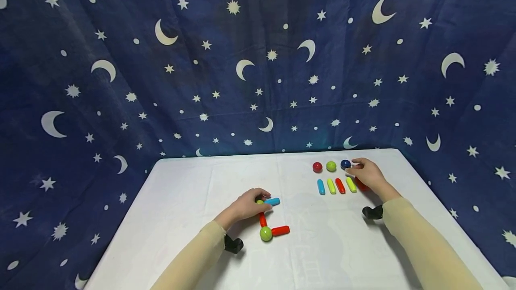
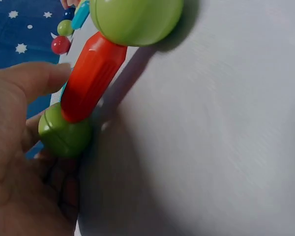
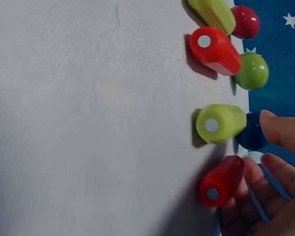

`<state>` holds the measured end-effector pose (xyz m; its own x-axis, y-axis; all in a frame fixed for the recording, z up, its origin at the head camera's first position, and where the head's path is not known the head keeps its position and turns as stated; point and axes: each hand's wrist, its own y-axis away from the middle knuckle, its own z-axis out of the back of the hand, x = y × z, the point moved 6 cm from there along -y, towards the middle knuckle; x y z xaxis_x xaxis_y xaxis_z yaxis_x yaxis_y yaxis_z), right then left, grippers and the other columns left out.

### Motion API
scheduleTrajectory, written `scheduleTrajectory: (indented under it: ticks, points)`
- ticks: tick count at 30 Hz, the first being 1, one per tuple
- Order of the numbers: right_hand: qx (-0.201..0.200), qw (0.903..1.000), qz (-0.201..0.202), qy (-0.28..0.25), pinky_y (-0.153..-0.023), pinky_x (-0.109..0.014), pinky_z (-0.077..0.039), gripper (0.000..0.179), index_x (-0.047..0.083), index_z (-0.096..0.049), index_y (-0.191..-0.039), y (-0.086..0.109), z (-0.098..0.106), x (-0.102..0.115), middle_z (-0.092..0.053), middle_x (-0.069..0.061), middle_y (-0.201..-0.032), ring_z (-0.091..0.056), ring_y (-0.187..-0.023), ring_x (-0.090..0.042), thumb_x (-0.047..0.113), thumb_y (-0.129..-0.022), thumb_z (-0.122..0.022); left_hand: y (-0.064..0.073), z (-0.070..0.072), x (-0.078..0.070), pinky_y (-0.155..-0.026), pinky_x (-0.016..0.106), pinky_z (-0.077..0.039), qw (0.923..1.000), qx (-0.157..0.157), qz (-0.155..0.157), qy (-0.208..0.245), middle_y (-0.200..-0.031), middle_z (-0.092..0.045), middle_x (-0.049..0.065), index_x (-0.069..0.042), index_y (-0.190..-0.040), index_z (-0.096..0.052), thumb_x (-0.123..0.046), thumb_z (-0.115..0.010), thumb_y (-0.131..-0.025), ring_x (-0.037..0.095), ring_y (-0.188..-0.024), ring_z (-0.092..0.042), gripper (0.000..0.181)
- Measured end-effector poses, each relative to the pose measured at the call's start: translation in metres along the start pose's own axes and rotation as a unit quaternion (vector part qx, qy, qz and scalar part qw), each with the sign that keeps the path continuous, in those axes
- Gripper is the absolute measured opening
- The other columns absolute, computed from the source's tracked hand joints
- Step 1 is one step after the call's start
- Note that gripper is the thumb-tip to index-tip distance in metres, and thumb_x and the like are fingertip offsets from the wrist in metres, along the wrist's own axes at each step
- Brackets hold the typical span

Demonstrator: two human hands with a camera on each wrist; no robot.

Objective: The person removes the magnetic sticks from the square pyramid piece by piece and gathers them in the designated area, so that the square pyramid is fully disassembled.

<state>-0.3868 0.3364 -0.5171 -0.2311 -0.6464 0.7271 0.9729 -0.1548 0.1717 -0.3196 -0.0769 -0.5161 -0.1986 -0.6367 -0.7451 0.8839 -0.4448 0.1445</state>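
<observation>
My left hand (image 1: 249, 203) curls round a green ball (image 2: 64, 132) of a small joined build, its thumb beside a red stick (image 2: 93, 76). From that ball a blue stick (image 1: 272, 201) points right, and the red stick runs to a second green ball (image 1: 265, 234). Another red stick (image 1: 281, 230) sticks out from the second ball. At the back right, my right hand (image 1: 367, 174) hovers with thumb and fingers apart, nothing between them. Its thumb is close to a dark blue ball (image 1: 345, 164); its fingers are just behind a red stick (image 3: 222, 181) on the table.
A red ball (image 1: 317, 167) and a green ball (image 1: 331, 166) stand in line with the blue one. In front lie a blue stick (image 1: 321, 187), two yellow-green sticks (image 1: 331, 186) and a red stick (image 1: 340, 185). A starry curtain (image 1: 258, 79) hangs behind the white table (image 1: 322, 245).
</observation>
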Motion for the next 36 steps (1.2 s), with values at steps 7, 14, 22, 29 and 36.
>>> scheduleTrajectory:
  ticks: [7,14,22,29,36]
  points:
    - [-0.058,0.9957,0.071,0.007,-0.097,-0.055,-0.047,0.057,-0.008,-0.045,-0.146,0.011,0.016,0.015,-0.054,-0.03,-0.13,-0.052,-0.114,-0.043,0.028,-0.103,-0.058,0.024,0.018,0.007,-0.09,0.043,-0.047,0.9977,-0.059,0.018,-0.029,-0.112,-0.06,0.006,-0.009,-0.137,-0.061,-0.043,-0.073,-0.093,0.022,-0.1,-0.056,0.057]
    - [-0.093,0.9852,0.144,-0.013,-0.093,-0.051,-0.048,0.042,0.002,-0.056,-0.141,0.039,0.011,0.059,-0.06,-0.021,-0.122,-0.054,-0.109,-0.036,0.028,-0.107,-0.053,0.034,0.01,0.01,-0.07,0.036,-0.046,0.9964,-0.056,0.057,-0.028,-0.094,-0.06,0.001,-0.011,-0.135,-0.058,-0.05,-0.07,-0.094,0.017,-0.077,-0.056,0.057]
    - [0.065,0.961,0.268,0.027,-0.082,-0.038,-0.052,0.029,0.013,-0.07,-0.127,0.078,-0.068,0.118,-0.07,0.001,-0.108,-0.063,-0.096,-0.018,0.027,-0.102,-0.066,0.021,0.001,0.001,-0.069,0.035,-0.047,0.9953,-0.061,0.062,-0.043,-0.093,-0.062,0.001,-0.015,-0.121,-0.061,-0.043,-0.068,-0.097,0.017,-0.075,-0.056,0.037]
    - [0.151,0.9402,0.286,0.106,-0.083,-0.037,-0.052,0.031,0.013,-0.071,-0.125,0.1,-0.132,0.126,-0.066,0.009,-0.103,-0.059,-0.091,-0.01,0.028,-0.097,-0.072,-0.002,-0.007,-0.011,-0.085,0.044,-0.049,0.9976,-0.037,0.04,-0.043,-0.104,-0.065,0.003,-0.019,-0.129,-0.064,-0.039,-0.064,-0.101,0.02,-0.09,-0.058,0.034]
    - [0.141,0.9431,0.27,0.133,-0.077,-0.033,-0.048,0.022,0.018,-0.074,-0.112,0.097,-0.155,0.122,-0.059,0.011,-0.088,-0.054,-0.082,-0.011,0.024,-0.091,-0.079,-0.015,-0.012,-0.018,-0.093,0.048,-0.049,0.9988,-0.018,0.022,-0.04,-0.108,-0.066,0.004,-0.019,-0.133,-0.064,-0.039,-0.062,-0.102,0.021,-0.098,-0.06,0.037]
